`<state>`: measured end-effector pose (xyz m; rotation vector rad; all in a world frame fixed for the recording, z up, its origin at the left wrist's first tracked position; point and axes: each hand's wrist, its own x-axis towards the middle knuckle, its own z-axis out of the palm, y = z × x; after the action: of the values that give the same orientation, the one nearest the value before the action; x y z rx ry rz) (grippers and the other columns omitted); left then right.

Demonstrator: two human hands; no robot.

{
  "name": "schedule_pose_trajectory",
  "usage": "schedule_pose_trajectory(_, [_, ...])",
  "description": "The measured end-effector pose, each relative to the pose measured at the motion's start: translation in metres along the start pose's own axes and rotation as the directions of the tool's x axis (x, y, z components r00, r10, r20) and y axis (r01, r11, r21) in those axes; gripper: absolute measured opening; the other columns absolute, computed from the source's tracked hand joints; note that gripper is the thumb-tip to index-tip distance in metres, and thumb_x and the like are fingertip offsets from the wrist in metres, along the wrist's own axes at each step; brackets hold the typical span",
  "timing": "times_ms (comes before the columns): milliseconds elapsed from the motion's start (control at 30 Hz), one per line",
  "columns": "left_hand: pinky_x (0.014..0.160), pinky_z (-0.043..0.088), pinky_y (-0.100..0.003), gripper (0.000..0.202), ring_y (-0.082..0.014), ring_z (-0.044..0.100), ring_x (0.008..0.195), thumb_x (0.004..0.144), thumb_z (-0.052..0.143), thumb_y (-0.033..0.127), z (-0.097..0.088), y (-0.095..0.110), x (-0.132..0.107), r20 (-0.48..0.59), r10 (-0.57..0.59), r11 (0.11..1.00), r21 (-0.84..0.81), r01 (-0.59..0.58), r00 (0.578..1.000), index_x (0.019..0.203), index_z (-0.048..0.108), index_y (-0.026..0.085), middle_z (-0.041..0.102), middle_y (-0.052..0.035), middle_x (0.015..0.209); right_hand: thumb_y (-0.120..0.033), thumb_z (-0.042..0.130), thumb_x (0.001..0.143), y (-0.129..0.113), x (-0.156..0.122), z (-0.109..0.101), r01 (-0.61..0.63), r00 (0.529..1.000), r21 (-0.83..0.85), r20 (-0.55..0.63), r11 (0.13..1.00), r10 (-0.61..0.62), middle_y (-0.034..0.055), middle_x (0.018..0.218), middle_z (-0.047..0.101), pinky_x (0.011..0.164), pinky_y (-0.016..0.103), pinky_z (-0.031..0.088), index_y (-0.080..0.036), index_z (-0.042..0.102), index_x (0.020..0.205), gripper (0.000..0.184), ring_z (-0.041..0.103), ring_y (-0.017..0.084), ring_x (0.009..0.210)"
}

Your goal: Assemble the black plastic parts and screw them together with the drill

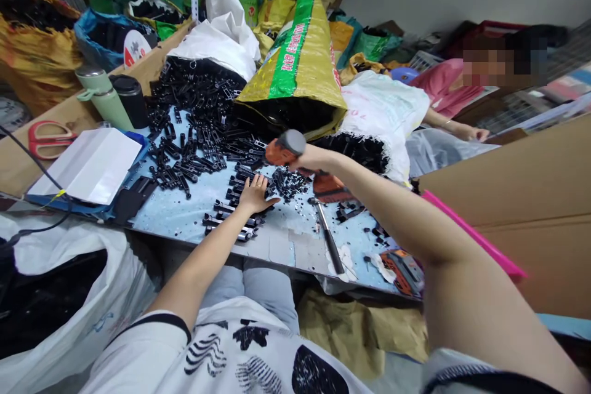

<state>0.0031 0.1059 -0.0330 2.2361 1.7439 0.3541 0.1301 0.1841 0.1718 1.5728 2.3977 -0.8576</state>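
My right hand [305,159] grips an orange and grey cordless drill [282,149], held above the work table and pointing left and down. With fingers spread, my left hand [255,194] lies flat over a row of black plastic parts [225,220] lined up side by side. Small dark screws [290,184] are heaped just right of that hand. Beyond them spreads a large pile of loose black parts [203,114]. A hammer-like tool with a black handle [329,237] lies on the table's blue surface [203,188].
Open sacks, including a yellow and green one [295,61], stand at the table's back. A bottle [107,101], red-handled scissors [48,140] and white paper [92,163] sit left. Cardboard [517,197] borders the right; a co-worker's hand [471,132] shows beyond. An orange battery-like block [402,272] lies front right.
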Motion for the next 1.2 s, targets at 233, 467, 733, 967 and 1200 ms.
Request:
schedule_pose_trajectory(233, [0.115,0.008,-0.049,0.092,-0.0287,0.006,0.142,0.081,0.019,0.074,0.002,-0.004,0.0,0.02,-0.004,0.999,-0.039,0.005,1.0,0.144,0.023,0.008,0.015,-0.0134,0.153,-0.032,0.068,0.062,-0.083,0.074,-0.01,-0.081,0.978,-0.359,0.15,0.93,0.143,0.002,0.064,0.058,0.052,0.023,0.041,-0.006,0.066,0.082,0.032,0.052,0.013,0.057])
schedule_pose_trajectory(467, [0.115,0.006,-0.049,0.096,-0.0296,0.006,0.142,0.079,0.019,0.076,0.007,-0.006,0.003,0.0,0.011,0.998,-0.055,-0.011,1.0,0.144,0.023,0.004,0.014,-0.0155,0.153,-0.029,0.068,0.062,-0.089,0.083,-0.002,0.014,0.976,-0.463,0.198,0.886,0.087,0.0022,0.065,0.059,0.053,0.024,0.041,-0.008,0.068,0.076,0.025,0.053,0.013,0.058])
schedule_pose_trajectory(733, [0.114,0.007,-0.049,0.094,-0.0319,0.014,0.14,0.079,0.025,0.076,0.005,-0.005,-0.004,-0.133,0.021,0.999,-0.04,-0.027,0.991,0.14,0.032,0.006,0.025,-0.0176,0.15,-0.03,0.066,0.062,-0.101,0.038,0.011,0.035,0.949,-0.367,0.303,0.93,0.084,0.0009,0.051,0.054,0.046,0.024,0.038,-0.008,0.067,0.074,0.025,0.051,0.013,0.049])
schedule_pose_trajectory(967, [0.114,0.01,-0.048,0.089,-0.0306,0.016,0.14,0.082,0.024,0.072,-0.004,-0.001,-0.01,-0.093,0.014,0.998,-0.056,-0.019,0.996,0.139,0.033,0.005,0.025,-0.0182,0.149,-0.028,0.066,0.061,-0.11,0.031,0.031,0.066,0.96,-0.47,0.27,0.88,0.073,0.0026,0.054,0.057,0.05,0.025,0.041,-0.009,0.069,0.077,0.025,0.056,0.016,0.055])
schedule_pose_trajectory(1200, [0.113,0.011,-0.049,0.096,-0.0332,0.015,0.14,0.078,0.028,0.077,-0.009,0.003,-0.083,-0.056,0.022,0.998,-0.059,-0.025,0.998,0.139,0.03,0.003,0.024,-0.0217,0.149,-0.031,0.066,0.062,-0.108,-0.001,0.042,0.082,0.962,-0.42,0.27,0.904,0.038,0.0036,0.056,0.059,0.048,0.025,0.042,-0.012,0.067,0.074,0.022,0.056,0.016,0.052])
